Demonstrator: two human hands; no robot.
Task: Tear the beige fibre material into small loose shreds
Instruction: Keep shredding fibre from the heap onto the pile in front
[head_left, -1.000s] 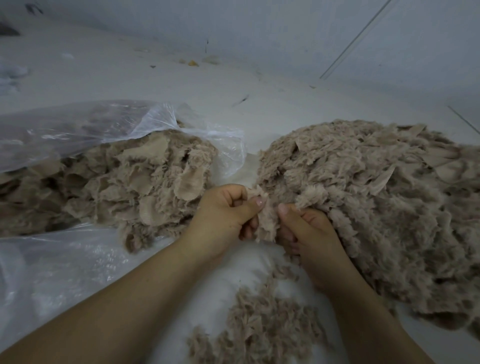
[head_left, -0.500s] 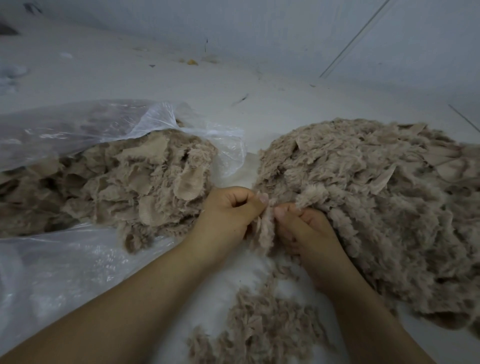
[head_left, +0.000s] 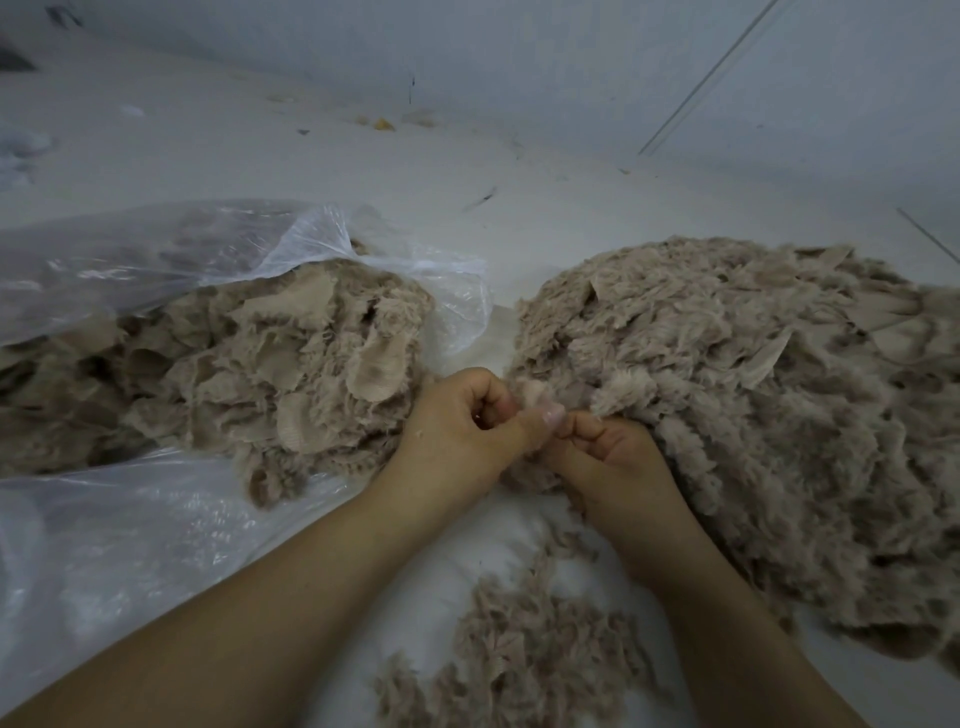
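Observation:
A small piece of beige fibre material (head_left: 530, 391) is pinched between both hands at the centre of the view. My left hand (head_left: 462, 431) grips its left side with thumb and fingers closed. My right hand (head_left: 608, 457) grips the right side, pressed close against the left hand. A large heap of torn beige fibre (head_left: 753, 415) lies to the right, touching my right hand. Beige fibre pieces (head_left: 234, 369) spill out of a clear plastic bag (head_left: 156, 260) on the left. A small pile of loose shreds (head_left: 519, 654) lies on the white surface below my hands.
The work surface (head_left: 363, 171) is white and runs back to a pale wall (head_left: 571, 67). Small bits of debris (head_left: 383, 123) lie near the wall. Clear plastic sheeting (head_left: 130, 545) covers the near left.
My two hands have drawn together, thumbs now almost touching, with the fibre piece bunched between them. The heaps and the bag have not moved.

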